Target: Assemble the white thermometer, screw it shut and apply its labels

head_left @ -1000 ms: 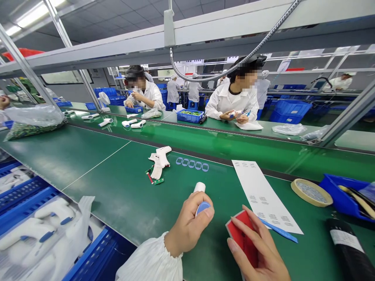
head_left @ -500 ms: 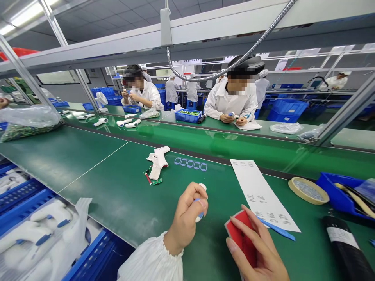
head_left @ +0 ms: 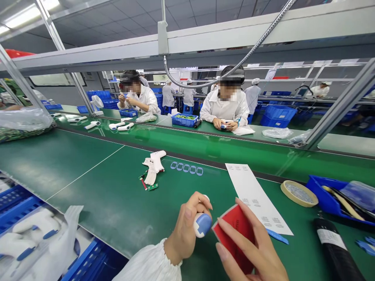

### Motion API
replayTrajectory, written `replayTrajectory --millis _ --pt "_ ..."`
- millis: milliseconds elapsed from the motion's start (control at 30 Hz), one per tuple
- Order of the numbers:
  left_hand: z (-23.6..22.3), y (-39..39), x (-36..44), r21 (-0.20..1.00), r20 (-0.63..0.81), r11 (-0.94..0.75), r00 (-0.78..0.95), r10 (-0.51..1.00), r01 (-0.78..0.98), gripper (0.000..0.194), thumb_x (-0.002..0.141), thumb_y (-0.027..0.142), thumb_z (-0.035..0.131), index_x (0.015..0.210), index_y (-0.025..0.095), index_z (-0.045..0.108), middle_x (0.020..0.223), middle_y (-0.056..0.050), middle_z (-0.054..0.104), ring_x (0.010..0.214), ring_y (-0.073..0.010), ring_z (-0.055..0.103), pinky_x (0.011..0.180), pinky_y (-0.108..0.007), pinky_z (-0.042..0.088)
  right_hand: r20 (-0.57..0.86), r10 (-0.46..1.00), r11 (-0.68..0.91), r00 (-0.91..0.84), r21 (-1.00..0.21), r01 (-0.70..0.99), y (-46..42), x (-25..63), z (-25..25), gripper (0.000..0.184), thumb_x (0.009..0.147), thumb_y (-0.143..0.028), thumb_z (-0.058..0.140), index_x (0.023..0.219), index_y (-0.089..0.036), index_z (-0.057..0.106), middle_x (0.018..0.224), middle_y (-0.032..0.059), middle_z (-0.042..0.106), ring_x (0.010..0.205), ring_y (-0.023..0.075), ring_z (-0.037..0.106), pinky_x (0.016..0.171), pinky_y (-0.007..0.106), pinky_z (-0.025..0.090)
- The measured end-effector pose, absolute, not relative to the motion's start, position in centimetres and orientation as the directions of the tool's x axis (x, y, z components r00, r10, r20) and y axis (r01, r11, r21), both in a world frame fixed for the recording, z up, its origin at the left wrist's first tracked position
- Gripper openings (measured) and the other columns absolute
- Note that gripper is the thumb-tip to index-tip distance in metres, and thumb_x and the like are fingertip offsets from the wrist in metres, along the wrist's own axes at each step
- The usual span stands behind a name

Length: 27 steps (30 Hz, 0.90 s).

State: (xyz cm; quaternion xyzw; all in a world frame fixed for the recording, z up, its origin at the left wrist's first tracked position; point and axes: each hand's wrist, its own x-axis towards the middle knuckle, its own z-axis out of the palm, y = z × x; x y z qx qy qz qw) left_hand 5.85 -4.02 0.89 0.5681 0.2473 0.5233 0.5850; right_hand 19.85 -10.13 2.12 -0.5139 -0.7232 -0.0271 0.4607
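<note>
My left hand (head_left: 183,228) is closed around a white and blue handheld thermometer (head_left: 202,225), whose rounded blue-and-white end points toward me. Most of its body is hidden by my fingers. Just to the right, my right hand (head_left: 259,244) grips a red pad (head_left: 234,224) with a pale edge between thumb and fingers. A small gap separates the pad from the thermometer. Farther back on the green bench (head_left: 111,195) lie opened white housing pieces (head_left: 155,166) with small green circuit boards (head_left: 152,187). A row of several blue frame-shaped pieces (head_left: 186,168) is beside them.
At right are a printed white sheet (head_left: 249,187), a blue strip (head_left: 277,235), a round tan dish (head_left: 299,193), a blue tool bin (head_left: 315,185) and a black cylinder (head_left: 336,249). Bagged white thermometers (head_left: 38,249) fill a crate at lower left. Co-workers sit across the bench.
My left hand has turned the thermometer so its blue-and-white end faces me. The red pad has come closer to it, shifting left. The camera view has moved slightly.
</note>
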Motion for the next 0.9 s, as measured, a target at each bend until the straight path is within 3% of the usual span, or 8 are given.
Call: replayTrajectory --millis 100,200,333,600,900 --pt "0.6 -4.1 5.9 0.931 0.295 -0.191 0.333 0.895 -0.311 0.069 0.08 0.079 0.019 0.088 0.017 0.048 0.057 0.002 0.043 0.049 -0.0102 0.033 0.051 -0.025 0.025 0.731 0.656 0.555 -0.191 -0.295 0.778 -9.2 19.6 2.5 0.024 0.089 -0.022 0.052 0.108 -0.028 0.065 0.142 0.0087 0.031 0.114 0.0303 0.048 0.082 0.042 0.05" --pt "0.6 -4.1 5.9 0.926 0.287 -0.176 0.321 0.903 -0.334 0.067 0.08 0.079 0.021 0.09 0.017 0.046 0.056 0.004 0.04 0.047 -0.0093 0.032 0.048 -0.024 0.024 0.747 0.632 0.541 -0.209 -0.231 0.809 -8.6 19.3 2.1 0.027 0.089 -0.019 0.052 0.112 -0.026 0.063 0.141 0.0148 0.031 0.11 0.0325 0.048 0.079 0.046 0.049" --pt "0.8 -4.0 5.9 0.926 0.287 -0.178 0.314 0.905 -0.333 0.066 0.082 0.077 0.021 0.092 0.017 0.046 0.055 0.003 0.043 0.046 -0.0085 0.031 0.045 -0.023 0.022 0.758 0.618 0.475 -0.209 -0.148 0.868 -8.8 19.0 1.5 0.033 0.088 -0.018 0.049 0.116 -0.032 0.061 0.145 0.0139 0.025 0.109 0.0365 0.047 0.072 0.049 0.05" --pt "0.7 -4.2 6.0 0.929 0.302 -0.2 0.328 0.895 -0.31 0.065 0.083 0.076 0.02 0.093 0.018 0.047 0.055 0.003 0.043 0.047 -0.0094 0.032 0.046 -0.023 0.023 0.751 0.625 0.447 -0.211 -0.124 0.886 -9.3 18.9 1.3 0.041 0.084 -0.015 0.05 0.116 -0.037 0.061 0.148 0.0083 0.021 0.107 0.0379 0.05 0.069 0.046 0.052" --pt "1.1 -4.1 6.2 0.946 0.298 -0.223 0.359 0.885 -0.235 0.066 0.083 0.075 0.019 0.093 0.017 0.049 0.054 0.003 0.039 0.047 -0.0102 0.032 0.046 -0.024 0.023 0.74 0.642 0.473 -0.201 -0.177 0.863 -9.3 19.6 0.8 0.044 0.086 -0.016 0.049 0.124 -0.037 0.055 0.147 0.0117 0.023 0.111 0.0379 0.047 0.072 0.047 0.053"
